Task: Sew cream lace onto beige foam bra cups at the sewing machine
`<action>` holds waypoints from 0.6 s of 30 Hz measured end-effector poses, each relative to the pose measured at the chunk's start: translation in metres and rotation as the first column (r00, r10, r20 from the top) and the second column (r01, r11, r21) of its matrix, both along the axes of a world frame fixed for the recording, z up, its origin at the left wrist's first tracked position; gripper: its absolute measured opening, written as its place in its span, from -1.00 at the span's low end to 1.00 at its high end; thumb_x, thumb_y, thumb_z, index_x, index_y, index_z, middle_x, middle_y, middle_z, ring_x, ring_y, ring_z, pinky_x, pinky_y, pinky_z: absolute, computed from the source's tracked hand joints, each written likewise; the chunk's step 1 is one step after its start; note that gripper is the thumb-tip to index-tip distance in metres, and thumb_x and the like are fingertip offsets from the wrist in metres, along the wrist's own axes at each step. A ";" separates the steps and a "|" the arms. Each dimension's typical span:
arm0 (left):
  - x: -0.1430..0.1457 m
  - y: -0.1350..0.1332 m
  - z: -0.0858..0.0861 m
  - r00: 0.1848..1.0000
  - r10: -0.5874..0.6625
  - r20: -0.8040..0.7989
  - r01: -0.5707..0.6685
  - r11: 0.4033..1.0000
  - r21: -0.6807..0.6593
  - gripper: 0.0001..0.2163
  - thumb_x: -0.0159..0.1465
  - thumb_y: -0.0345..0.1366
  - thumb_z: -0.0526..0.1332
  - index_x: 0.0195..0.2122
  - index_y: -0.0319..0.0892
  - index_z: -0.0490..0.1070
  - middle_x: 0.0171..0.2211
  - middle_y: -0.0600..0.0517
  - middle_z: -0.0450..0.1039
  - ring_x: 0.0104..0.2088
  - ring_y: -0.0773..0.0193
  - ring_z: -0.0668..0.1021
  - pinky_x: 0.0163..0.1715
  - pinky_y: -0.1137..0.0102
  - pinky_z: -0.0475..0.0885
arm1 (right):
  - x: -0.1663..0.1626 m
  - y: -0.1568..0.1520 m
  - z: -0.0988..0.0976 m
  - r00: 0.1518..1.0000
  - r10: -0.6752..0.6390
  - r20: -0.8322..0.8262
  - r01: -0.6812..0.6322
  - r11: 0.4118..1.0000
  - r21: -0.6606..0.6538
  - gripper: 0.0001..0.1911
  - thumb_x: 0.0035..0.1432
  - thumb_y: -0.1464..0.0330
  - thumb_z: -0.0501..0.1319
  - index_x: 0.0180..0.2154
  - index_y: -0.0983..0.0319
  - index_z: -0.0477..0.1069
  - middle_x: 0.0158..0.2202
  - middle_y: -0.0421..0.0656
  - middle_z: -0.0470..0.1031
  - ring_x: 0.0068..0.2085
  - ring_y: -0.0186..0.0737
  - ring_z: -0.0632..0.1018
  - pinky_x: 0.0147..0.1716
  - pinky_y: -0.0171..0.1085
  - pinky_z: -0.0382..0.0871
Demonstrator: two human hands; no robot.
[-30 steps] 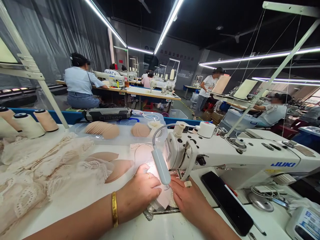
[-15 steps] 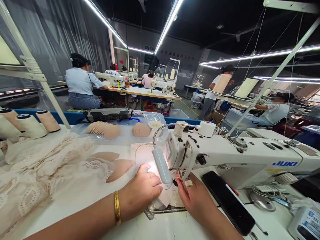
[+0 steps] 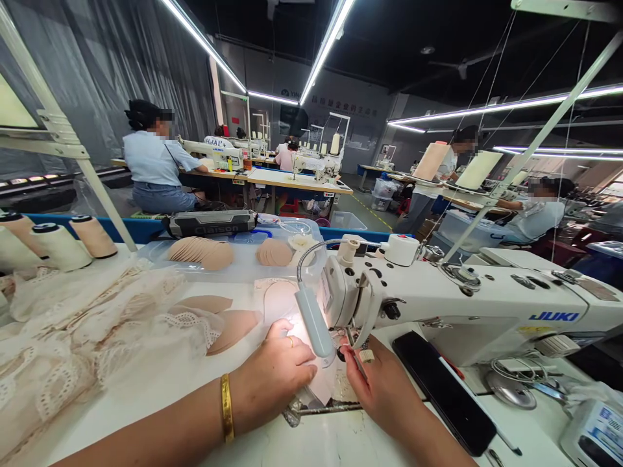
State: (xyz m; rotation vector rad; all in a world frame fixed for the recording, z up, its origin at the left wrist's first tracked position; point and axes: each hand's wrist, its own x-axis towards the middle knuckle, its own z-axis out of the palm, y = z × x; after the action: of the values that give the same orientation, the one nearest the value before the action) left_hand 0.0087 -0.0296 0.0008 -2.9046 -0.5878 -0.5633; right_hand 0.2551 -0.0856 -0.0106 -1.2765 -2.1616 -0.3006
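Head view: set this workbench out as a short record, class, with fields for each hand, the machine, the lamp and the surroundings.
Left hand: resting on pale pink fabric
Right hand: beside the needle area; any grip is partly hidden
Machine: white sewing machine marked JUKI
Lamp: grey oblong lamp on a flexible metal neck, lit
Right side: black rectangular phone
Left side: cream lace fabric
Beyond the hands: translucent plastic tray bearing beige round discs

A phone (image 3: 444,394) lay on the desk (image 3: 263,451). Thread cones (image 3: 61,248) stood at left. A grey curtain (image 3: 121,52) hung beyond.
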 end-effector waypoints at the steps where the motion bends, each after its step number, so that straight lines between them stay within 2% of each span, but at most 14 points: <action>1: 0.000 0.001 0.000 1.000 0.004 -0.004 -0.004 1.000 0.001 -0.83 0.32 -0.54 0.12 -0.38 -0.15 0.32 -0.30 0.03 0.59 -0.30 0.13 0.58 -0.02 -0.03 0.34 | 0.000 0.000 0.001 1.000 0.003 -0.001 -0.003 1.000 0.012 -0.75 0.49 0.44 0.06 -0.06 0.26 0.53 -0.17 0.09 0.66 -0.15 0.09 0.68 -0.18 0.00 0.67; 4: 0.000 0.000 0.002 1.000 0.022 -0.017 -0.022 1.000 -0.001 -0.85 0.31 -0.54 0.14 -0.34 -0.15 0.36 -0.28 0.01 0.58 -0.27 0.10 0.58 -0.03 -0.04 0.34 | -0.001 -0.004 0.005 0.998 0.053 0.019 -0.052 0.998 -0.040 -0.73 0.45 0.48 0.05 -0.06 0.22 0.52 -0.24 0.00 0.65 -0.20 0.02 0.65 -0.18 -0.08 0.61; 8: -0.001 -0.014 0.002 1.000 0.007 -0.028 -0.008 0.999 -0.038 -0.87 0.24 -0.52 0.17 -0.30 -0.13 0.36 -0.26 0.02 0.54 -0.29 0.10 0.54 -0.08 0.00 0.35 | -0.001 -0.011 0.012 0.980 0.193 0.050 -0.171 0.944 -0.282 -0.73 0.29 0.56 0.09 -0.18 0.16 0.49 -0.29 -0.14 0.56 -0.30 -0.12 0.56 -0.31 -0.23 0.44; 10: -0.001 -0.022 0.000 1.000 -0.014 -0.012 0.013 0.999 -0.051 -0.87 0.25 -0.50 0.18 -0.30 -0.11 0.36 -0.29 0.06 0.50 -0.34 0.14 0.50 -0.08 0.01 0.34 | -0.003 -0.013 0.015 0.972 0.229 0.058 -0.194 0.916 -0.351 -0.77 0.25 0.57 0.12 -0.26 0.16 0.47 -0.28 -0.17 0.53 -0.29 -0.15 0.54 -0.35 -0.26 0.35; 14: -0.001 -0.023 -0.003 1.000 -0.014 -0.011 0.014 0.999 -0.044 -0.88 0.22 -0.49 0.21 -0.31 -0.11 0.36 -0.31 0.09 0.49 -0.34 0.14 0.49 -0.03 -0.01 0.29 | -0.006 -0.013 0.014 0.975 0.215 0.046 -0.183 0.909 -0.373 -0.75 0.26 0.59 0.13 -0.22 0.15 0.49 -0.26 -0.17 0.50 -0.24 -0.14 0.53 -0.35 -0.28 0.27; 18: -0.002 -0.012 -0.001 0.998 -0.004 -0.065 0.000 0.998 -0.058 -0.90 0.26 -0.44 0.24 -0.34 -0.12 0.34 -0.32 0.09 0.49 -0.31 0.10 0.53 -0.03 -0.02 0.26 | -0.009 -0.012 0.009 0.985 0.168 0.050 -0.137 0.916 -0.377 -0.69 0.26 0.59 0.11 -0.13 0.14 0.51 -0.25 -0.16 0.50 -0.29 -0.14 0.50 -0.36 -0.27 0.26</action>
State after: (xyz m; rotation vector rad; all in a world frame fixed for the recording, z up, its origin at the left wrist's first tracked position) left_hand 0.0063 -0.0413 0.0001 -2.9649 -0.6022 -0.4574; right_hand 0.2461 -0.0978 -0.0018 -1.2997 -2.4542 0.1339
